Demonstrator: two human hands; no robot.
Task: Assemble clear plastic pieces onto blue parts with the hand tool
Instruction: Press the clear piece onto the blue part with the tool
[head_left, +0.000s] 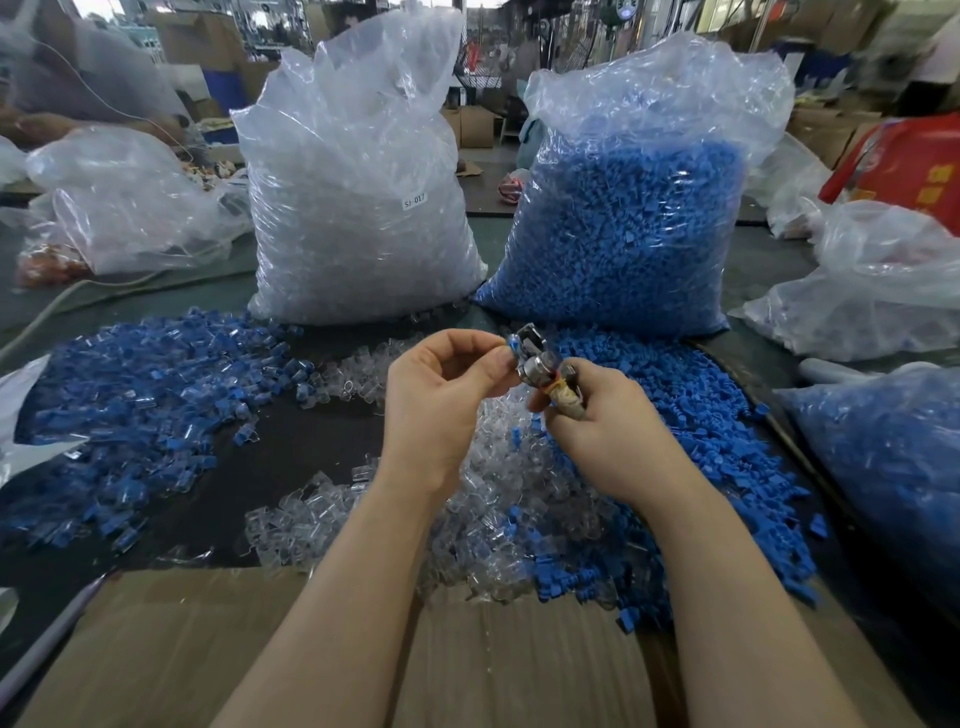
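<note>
My right hand (597, 421) grips a small metal hand tool (540, 364) with a tape-wrapped handle, held above the table's middle. My left hand (441, 395) pinches a small blue part (513, 342) against the tool's metal head. Below my hands lies a heap of loose clear plastic pieces (498, 499). Loose blue parts (691, 426) are piled to the right. A spread of assembled blue-and-clear pieces (135, 395) covers the table on the left.
Two big plastic bags stand behind: one of clear pieces (358, 208), one of blue parts (634, 228). Another bag of blue pieces (883, 467) sits at right. A cardboard sheet (218, 649) lies at the near edge, a pen (57, 639) beside it. More bags crowd both sides.
</note>
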